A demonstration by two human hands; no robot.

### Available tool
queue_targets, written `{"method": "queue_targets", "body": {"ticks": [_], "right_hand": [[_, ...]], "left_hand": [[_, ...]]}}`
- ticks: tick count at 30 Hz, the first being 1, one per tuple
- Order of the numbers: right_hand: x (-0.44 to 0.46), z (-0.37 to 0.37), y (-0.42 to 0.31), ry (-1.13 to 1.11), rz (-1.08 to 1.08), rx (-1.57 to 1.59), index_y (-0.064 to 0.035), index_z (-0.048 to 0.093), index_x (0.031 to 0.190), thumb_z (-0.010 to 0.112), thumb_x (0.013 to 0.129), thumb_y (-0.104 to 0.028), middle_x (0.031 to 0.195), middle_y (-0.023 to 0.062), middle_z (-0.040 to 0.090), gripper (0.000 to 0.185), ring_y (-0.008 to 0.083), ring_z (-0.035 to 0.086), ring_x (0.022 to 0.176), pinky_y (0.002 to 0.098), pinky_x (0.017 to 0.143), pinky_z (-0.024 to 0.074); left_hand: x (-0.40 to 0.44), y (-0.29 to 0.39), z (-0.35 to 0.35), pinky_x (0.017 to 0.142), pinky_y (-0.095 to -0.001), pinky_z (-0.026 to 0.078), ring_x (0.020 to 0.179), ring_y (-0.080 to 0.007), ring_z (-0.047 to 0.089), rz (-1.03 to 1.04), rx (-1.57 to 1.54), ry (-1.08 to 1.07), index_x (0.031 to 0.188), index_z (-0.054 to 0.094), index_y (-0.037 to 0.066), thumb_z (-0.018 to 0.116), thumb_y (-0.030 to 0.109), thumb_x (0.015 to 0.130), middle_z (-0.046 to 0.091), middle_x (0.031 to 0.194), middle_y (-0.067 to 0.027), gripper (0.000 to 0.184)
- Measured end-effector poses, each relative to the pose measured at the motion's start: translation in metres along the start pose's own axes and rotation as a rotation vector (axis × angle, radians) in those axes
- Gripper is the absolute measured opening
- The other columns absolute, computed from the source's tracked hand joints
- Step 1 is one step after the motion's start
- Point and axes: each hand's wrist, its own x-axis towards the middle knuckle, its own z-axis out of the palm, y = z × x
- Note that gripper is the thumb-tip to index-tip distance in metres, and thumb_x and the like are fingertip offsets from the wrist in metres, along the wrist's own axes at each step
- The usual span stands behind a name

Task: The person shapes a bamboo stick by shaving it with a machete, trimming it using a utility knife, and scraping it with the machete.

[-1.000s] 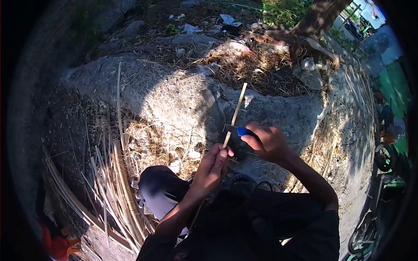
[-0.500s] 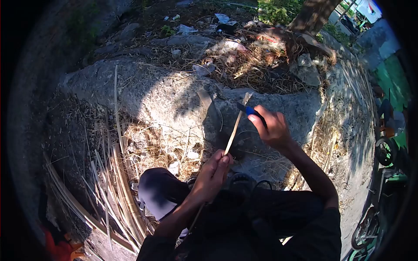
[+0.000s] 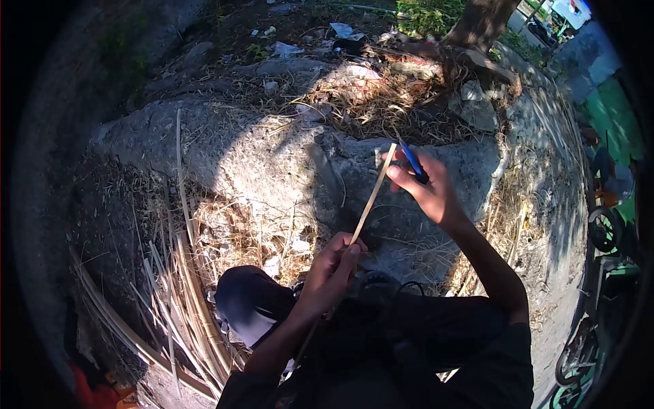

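Gripping one strip (image 3: pixel 372 203) between the closed fingers of the left hand (image 3: pixel 332 271), slanting up past them toward the right hand (image 3: pixel 430 189). Holding one blue knife (image 3: pixel 412 162) in the right hand's curled fingers, beside the strip's upper end; cannot tell whether touching.

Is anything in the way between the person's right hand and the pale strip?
Nothing visible. The right hand, holding a blue knife, is right beside the upper end of the pale strip.
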Motion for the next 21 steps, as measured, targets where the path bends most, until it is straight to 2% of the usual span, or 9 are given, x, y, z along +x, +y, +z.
{"method": "queue_targets", "body": {"ticks": [1, 5, 7, 12, 14, 15, 18, 20, 21], "right_hand": [[0.000, -0.001, -0.007, -0.058, 0.040, 0.035, -0.0005, 0.071, 0.114, 0.077, 0.098, -0.026, 0.091, 0.0052, 0.074, 0.031, 0.0119, 0.071, 0.089, 0.0295, 0.084, 0.0542], [0.003, 0.002, 0.017, -0.019, 0.004, 0.140, 0.0001, 0.073, 0.111, 0.077, 0.098, -0.025, 0.096, 0.0063, 0.075, 0.029, 0.0132, 0.071, 0.088, 0.0297, 0.086, 0.0537], [0.001, 0.004, 0.016, -0.051, 0.128, 0.152, 0.0010, 0.074, 0.110, 0.076, 0.098, -0.023, 0.097, 0.0066, 0.076, 0.026, 0.0144, 0.071, 0.091, 0.0308, 0.091, 0.0531], [-0.003, 0.012, 0.010, -0.113, 0.143, 0.169, 0.0033, 0.073, 0.114, 0.073, 0.101, -0.022, 0.099, 0.0088, 0.077, 0.028, 0.0158, 0.073, 0.098, 0.0314, 0.092, 0.0532], [-0.004, 0.011, 0.014, -0.114, -0.040, 0.114, 0.0021, 0.070, 0.115, 0.066, 0.105, -0.027, 0.094, 0.0081, 0.076, 0.031, 0.0145, 0.072, 0.093, 0.0320, 0.084, 0.0539], [-0.006, 0.009, 0.012, -0.117, -0.040, 0.115, 0.0021, 0.070, 0.115, 0.066, 0.105, -0.027, 0.094, 0.0081, 0.076, 0.031, 0.0145, 0.072, 0.093, 0.0320, 0.084, 0.0539], [-0.020, 0.008, 0.006, -0.100, -0.095, -0.096, -0.0001, 0.066, 0.115, 0.060, 0.108, -0.030, 0.085, 0.0102, 0.073, 0.031, 0.0204, 0.074, 0.084, 0.0375, 0.077, 0.0532], [-0.030, 0.012, 0.007, -0.132, -0.175, -0.367, -0.0017, 0.063, 0.115, 0.057, 0.107, -0.029, 0.081, 0.0142, 0.070, 0.028, 0.0316, 0.073, 0.076, 0.0433, 0.069, 0.0512], [-0.034, 0.015, 0.013, -0.172, -0.225, -0.439, -0.0024, 0.062, 0.117, 0.058, 0.106, -0.028, 0.085, 0.0183, 0.071, 0.028, 0.0406, 0.071, 0.076, 0.0465, 0.066, 0.0526]], "left_hand": [[-0.001, -0.001, 0.000, 0.048, -0.0230, 0.025, 0.050, -0.0021, 0.033, -0.019, 0.009, -0.024, 0.115, 0.058, 0.009, 0.048, 0.028, 0.114, 0.039, 0.061, 0.0077, 0.021], [-0.002, 0.005, 0.003, 0.048, -0.0222, 0.026, 0.052, -0.0017, 0.034, -0.048, 0.023, -0.041, 0.115, 0.058, 0.009, 0.049, 0.031, 0.114, 0.041, 0.064, 0.0078, 0.024], [0.000, 0.002, 0.004, 0.048, -0.0221, 0.027, 0.052, -0.0016, 0.035, 0.011, 0.030, -0.008, 0.114, 0.058, 0.009, 0.049, 0.034, 0.113, 0.042, 0.066, 0.0080, 0.026], [0.006, -0.005, 0.000, 0.049, -0.0214, 0.029, 0.054, -0.0015, 0.036, 0.106, 0.088, 0.023, 0.112, 0.059, 0.008, 0.050, 0.039, 0.113, 0.043, 0.069, 0.0084, 0.032], [0.004, -0.001, 0.001, 0.057, -0.0234, 0.034, 0.062, -0.0031, 0.042, 0.147, 0.178, 0.084, 0.107, 0.063, 0.005, 0.049, 0.033, 0.114, 0.047, 0.069, 0.0059, 0.032], [0.003, -0.001, 0.000, 0.057, -0.0234, 0.034, 0.062, -0.0031, 0.042, 0.147, 0.178, 0.087, 0.107, 0.063, 0.005, 0.049, 0.033, 0.114, 0.047, 0.069, 0.0059, 0.032], [0.002, 0.000, -0.005, 0.056, -0.0241, 0.034, 0.061, -0.0036, 0.042, 0.108, 0.160, 0.101, 0.108, 0.063, 0.005, 0.049, 0.032, 0.114, 0.047, 0.069, 0.0055, 0.031], [0.000, 0.007, -0.005, 0.055, -0.0243, 0.033, 0.060, -0.0042, 0.040, 0.071, 0.088, 0.083, 0.108, 0.062, 0.007, 0.046, 0.033, 0.115, 0.045, 0.068, 0.0060, 0.031], [0.000, 0.008, -0.006, 0.055, -0.0243, 0.033, 0.060, -0.0042, 0.040, 0.071, 0.087, 0.085, 0.108, 0.062, 0.007, 0.046, 0.033, 0.115, 0.045, 0.068, 0.0060, 0.031]]}}
